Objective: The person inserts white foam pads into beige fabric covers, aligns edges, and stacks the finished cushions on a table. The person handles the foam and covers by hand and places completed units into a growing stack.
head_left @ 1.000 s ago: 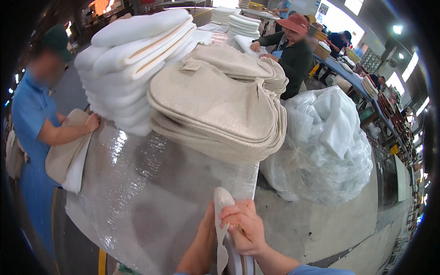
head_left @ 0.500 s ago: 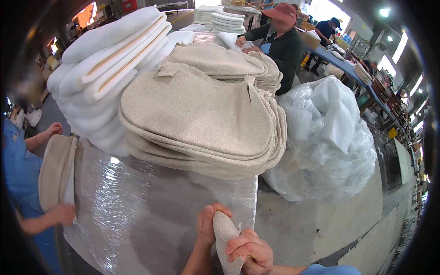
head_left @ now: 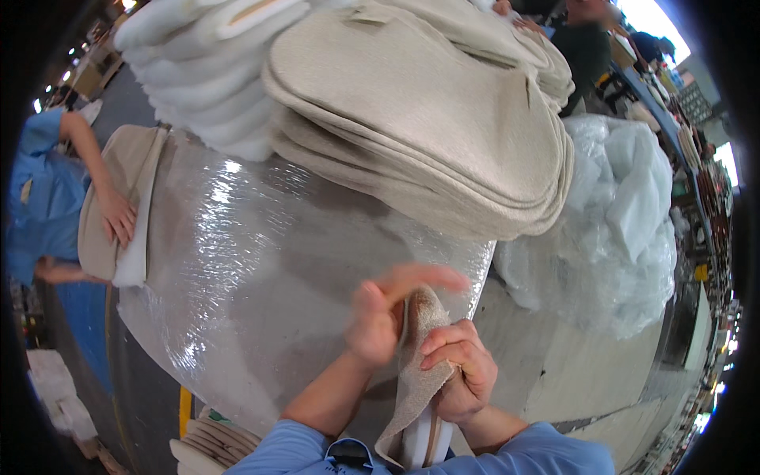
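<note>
The beige fabric cover [head_left: 418, 384] is located between the two forearms, long axis running away from the torso; its texture is coarse, its lower part a loose flap beside a white padded piece [head_left: 413, 447]. The right hand [head_left: 461, 368], nearer, is clenched on its right edge. The left hand [head_left: 378, 317], blurred, extends uncurled fingers across its far end; contact cannot be determined.

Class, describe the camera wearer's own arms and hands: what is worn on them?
Pale blue sleeves cover the upper arms and end around the elbows. The left forearm and right forearm are bare. The left hand, blurred, and the right hand are both ungloved.
</note>
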Demonstrator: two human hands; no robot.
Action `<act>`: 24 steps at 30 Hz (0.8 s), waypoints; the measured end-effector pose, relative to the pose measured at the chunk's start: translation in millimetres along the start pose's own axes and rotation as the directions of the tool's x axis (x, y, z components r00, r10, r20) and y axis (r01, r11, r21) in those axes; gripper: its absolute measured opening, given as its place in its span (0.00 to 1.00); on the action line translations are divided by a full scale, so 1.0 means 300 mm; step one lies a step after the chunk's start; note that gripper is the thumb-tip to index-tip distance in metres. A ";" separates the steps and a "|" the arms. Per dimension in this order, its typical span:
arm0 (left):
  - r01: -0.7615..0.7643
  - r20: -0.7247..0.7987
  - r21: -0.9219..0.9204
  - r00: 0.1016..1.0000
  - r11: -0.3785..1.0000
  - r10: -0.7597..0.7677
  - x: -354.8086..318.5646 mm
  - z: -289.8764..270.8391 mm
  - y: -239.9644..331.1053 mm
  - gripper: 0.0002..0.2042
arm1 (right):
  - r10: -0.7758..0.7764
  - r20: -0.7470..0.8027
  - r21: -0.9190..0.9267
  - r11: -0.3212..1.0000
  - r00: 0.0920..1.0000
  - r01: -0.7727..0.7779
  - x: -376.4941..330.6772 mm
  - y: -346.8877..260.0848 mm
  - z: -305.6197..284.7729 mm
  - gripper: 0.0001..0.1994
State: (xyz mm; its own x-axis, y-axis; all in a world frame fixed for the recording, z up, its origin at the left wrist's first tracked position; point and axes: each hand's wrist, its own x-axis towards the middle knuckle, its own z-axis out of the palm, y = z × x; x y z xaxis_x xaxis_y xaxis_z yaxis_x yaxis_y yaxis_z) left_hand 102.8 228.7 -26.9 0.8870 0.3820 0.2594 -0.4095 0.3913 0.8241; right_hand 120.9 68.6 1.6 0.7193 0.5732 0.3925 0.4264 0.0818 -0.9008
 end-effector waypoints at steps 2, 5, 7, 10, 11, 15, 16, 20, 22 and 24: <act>-0.024 -0.259 -0.127 0.966 0.992 -0.010 0.022 -0.070 -0.065 0.39 | 0.019 0.001 0.019 1.000 1.000 -0.019 -0.003 -0.017 0.005 0.11; 0.310 -0.252 -0.424 0.862 0.851 -0.439 -0.053 -0.153 -0.264 0.37 | 0.018 -0.009 0.031 0.999 1.000 -0.018 -0.001 -0.019 0.003 0.10; 0.444 -0.107 -0.616 0.771 0.650 -0.628 -0.119 -0.107 -0.332 0.34 | 0.005 -0.005 0.025 1.000 1.000 -0.005 -0.012 -0.009 -0.006 0.09; 0.583 0.075 -0.672 0.667 0.457 -0.741 -0.148 -0.122 -0.386 0.36 | 0.034 -0.027 0.037 0.999 0.999 -0.033 -0.011 -0.005 -0.006 0.08; 0.581 0.100 -0.661 0.695 0.475 -0.712 -0.149 -0.108 -0.415 0.35 | 0.035 -0.034 0.039 0.999 0.999 -0.034 -0.022 -0.004 -0.020 0.08; 0.554 -0.132 -0.321 0.777 0.768 -0.615 -0.107 -0.093 -0.421 0.31 | 0.134 -0.166 0.256 0.963 0.977 -0.088 -0.099 0.016 0.008 0.08; 0.521 -0.138 -0.303 0.804 0.798 -0.578 -0.119 -0.105 -0.412 0.30 | 0.118 -0.079 0.176 0.979 0.990 -0.103 -0.088 -0.017 -0.009 0.10; 0.432 -0.119 -0.056 0.892 0.900 -0.436 -0.063 -0.063 -0.274 0.31 | -0.170 0.063 0.069 0.984 0.983 0.166 -0.134 0.186 -0.101 0.08; 0.263 -0.079 -0.009 0.962 0.965 -0.263 -0.038 -0.042 -0.249 0.30 | -0.147 0.108 0.111 0.985 0.983 0.135 -0.097 0.231 -0.142 0.09; 0.074 -0.044 0.042 0.996 0.996 -0.072 0.005 -0.023 -0.217 0.28 | -0.018 0.068 0.131 0.991 0.998 0.009 -0.047 0.093 -0.062 0.11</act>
State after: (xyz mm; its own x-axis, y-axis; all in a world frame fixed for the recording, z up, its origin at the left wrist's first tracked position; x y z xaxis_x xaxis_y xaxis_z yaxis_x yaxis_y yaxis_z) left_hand 129.4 209.6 -83.6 0.9040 0.3891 0.1770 -0.3336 0.3832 0.8613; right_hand 132.9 47.5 -25.7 0.6727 0.6255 0.3953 0.3573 0.1933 -0.9138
